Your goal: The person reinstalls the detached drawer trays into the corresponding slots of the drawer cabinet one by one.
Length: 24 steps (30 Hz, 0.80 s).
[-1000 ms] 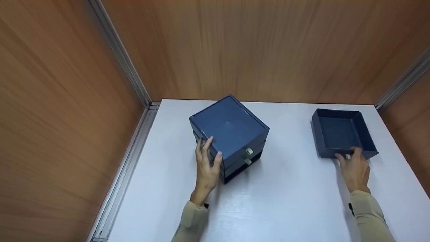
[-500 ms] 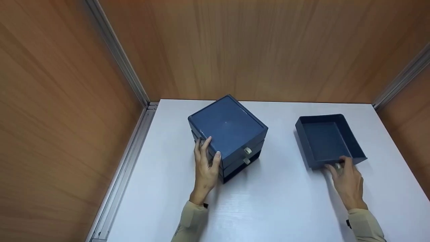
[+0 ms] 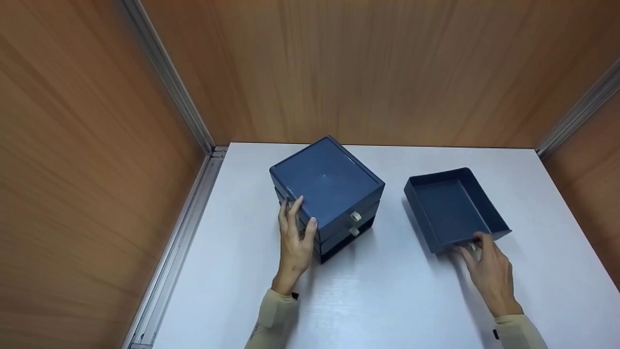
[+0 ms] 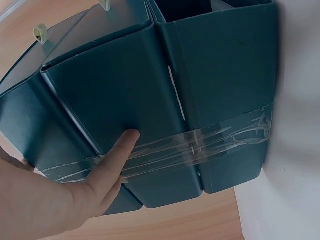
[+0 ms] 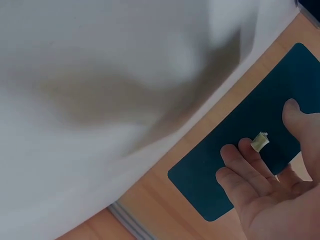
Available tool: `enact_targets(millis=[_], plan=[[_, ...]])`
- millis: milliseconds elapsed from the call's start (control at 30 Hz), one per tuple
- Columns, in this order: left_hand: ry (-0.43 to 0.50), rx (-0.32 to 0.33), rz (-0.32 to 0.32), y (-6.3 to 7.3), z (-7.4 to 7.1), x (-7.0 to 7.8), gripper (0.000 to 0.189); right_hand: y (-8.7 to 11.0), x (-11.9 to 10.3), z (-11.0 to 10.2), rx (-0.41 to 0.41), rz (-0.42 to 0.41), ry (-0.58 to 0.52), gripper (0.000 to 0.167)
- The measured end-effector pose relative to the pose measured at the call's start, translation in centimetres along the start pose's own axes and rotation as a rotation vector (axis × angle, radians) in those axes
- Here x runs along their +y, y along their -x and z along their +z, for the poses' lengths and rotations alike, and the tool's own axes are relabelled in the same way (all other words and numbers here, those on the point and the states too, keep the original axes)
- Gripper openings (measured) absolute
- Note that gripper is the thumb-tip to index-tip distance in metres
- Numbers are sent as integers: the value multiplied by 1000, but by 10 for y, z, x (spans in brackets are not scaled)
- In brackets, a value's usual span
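Note:
A dark blue drawer box [image 3: 327, 182] stands turned cornerwise on the white table, its stacked sections bound with clear tape [image 4: 220, 142]. Two drawer fronts bear small pale pull tabs [image 3: 356, 216]; the lowest bay is a dark opening. Against the box's left side rests my left hand [image 3: 294, 247], with fingers extended and thumb near the top edge. To the right, my right hand [image 3: 491, 276] holds a loose, empty blue drawer [image 3: 448, 208] by its front, fingers and thumb around its pull tab [image 5: 260, 141]. That drawer is tilted, with a shadow beneath it.
The white table [image 3: 378, 300] runs up to a wood-grain back panel [image 3: 378, 72]. A similar panel [image 3: 87, 194] with metal rails [image 3: 169, 72] closes the left side, and another panel [image 3: 586, 189] stands at the right.
My right hand has brought the loose drawer leftward and toward me, nearer the drawer box, turning it slightly. My left hand and the box stay in place.

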<state>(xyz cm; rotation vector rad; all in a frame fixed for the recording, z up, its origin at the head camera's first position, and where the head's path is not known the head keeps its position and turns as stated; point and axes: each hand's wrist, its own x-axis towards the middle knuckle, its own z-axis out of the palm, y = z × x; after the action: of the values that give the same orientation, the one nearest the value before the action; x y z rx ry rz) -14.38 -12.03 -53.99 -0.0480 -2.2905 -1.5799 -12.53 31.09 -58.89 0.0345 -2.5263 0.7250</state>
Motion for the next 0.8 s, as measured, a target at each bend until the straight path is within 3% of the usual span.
enact_targets(millis=[367,800], plan=[[-13,8,-4,4,-4,-3,60,18,-23,-8,-13,-60,9,53],[-12,6,2,5,-5,-4,60,56,-44,-11,-111,1,30,55]])
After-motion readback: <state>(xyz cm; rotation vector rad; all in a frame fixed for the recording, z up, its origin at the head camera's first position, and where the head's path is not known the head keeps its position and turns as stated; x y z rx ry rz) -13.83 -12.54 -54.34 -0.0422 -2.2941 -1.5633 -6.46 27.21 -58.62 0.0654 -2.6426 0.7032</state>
